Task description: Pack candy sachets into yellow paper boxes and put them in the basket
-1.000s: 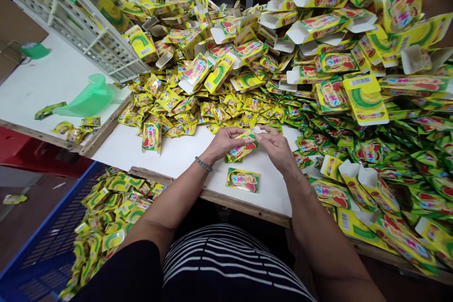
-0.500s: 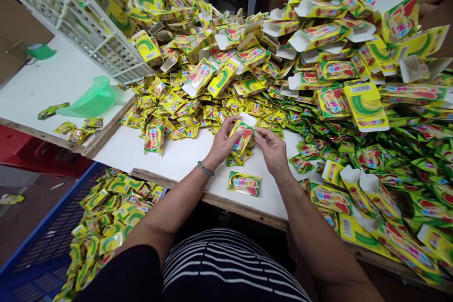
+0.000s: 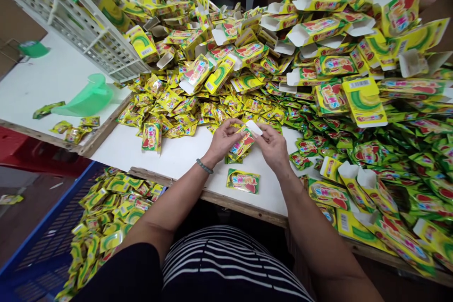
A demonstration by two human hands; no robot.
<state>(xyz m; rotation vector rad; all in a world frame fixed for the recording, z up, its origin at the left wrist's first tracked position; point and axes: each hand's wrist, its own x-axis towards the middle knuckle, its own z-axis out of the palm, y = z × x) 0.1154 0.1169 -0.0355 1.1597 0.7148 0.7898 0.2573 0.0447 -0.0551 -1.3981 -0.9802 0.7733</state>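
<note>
Between my two hands, over the white table (image 3: 184, 158), is a small yellow-and-green candy box (image 3: 244, 142) with its white end flap sticking out. My left hand (image 3: 224, 139) grips the box by its left side, thumb across the front. At the flap, my right hand (image 3: 272, 146) pinches with thumb and fingers. Just below lies another candy box (image 3: 243, 181), flat on the table near the front edge. Candy packets (image 3: 177, 108) in yellow wrappers are heaped beyond my hands, and green-wrapped packets (image 3: 375, 153) lie to the right.
Open empty boxes (image 3: 318, 33) pile high at the back and right, beside a white plastic crate (image 3: 88, 28). A green scoop (image 3: 88, 96) rests on the left table. Below, a blue basket (image 3: 38, 245) holds many boxes. One box (image 3: 152, 137) stands left of my hands.
My right hand has moved in onto the box's white flap, which now tilts toward the right. My left hand keeps its hold, and the view has shifted slightly.
</note>
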